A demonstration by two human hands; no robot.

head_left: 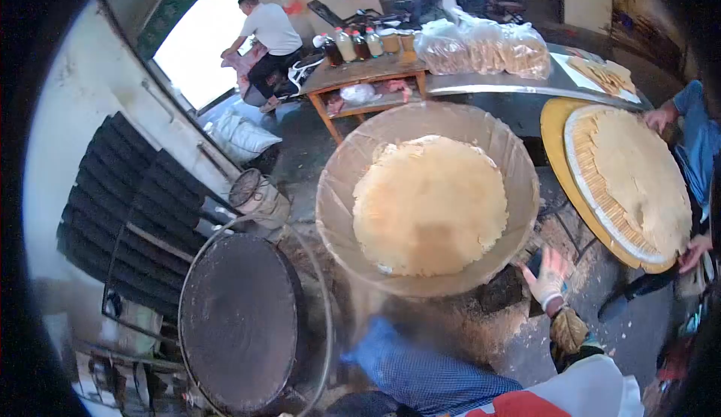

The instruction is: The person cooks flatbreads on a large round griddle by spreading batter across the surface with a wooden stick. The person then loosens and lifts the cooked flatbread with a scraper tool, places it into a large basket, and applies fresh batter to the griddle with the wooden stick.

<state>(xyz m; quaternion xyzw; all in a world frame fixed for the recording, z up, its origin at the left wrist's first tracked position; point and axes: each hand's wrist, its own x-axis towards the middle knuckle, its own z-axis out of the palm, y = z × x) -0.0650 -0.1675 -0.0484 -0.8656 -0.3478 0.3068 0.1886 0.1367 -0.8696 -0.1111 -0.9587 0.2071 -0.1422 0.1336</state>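
Observation:
My right hand [550, 276] is open, fingers spread, just off the lower right rim of a wide round cloth-lined basin [338, 192]. A brown cuff covers its wrist. In the basin lies a broad, flat, pale-yellow sheet [428, 199], like dough or cake, with ragged edges. My left hand does not show; a blue checked cloth [435, 361], possibly a sleeve, lies below the basin. To the right, another person's hands [661, 117] hold a round slatted mat [593, 169] on a yellow board [554, 128], bearing a similar flat sheet [638, 177].
A dark round griddle [240, 319] inside a metal hoop stands at left, near a bucket [259, 195] and stacked black cylinders [128, 199]. Behind are a wooden table [360, 72] with bottles, a metal counter [488, 83] with bagged goods [481, 49], and a seated person [270, 34].

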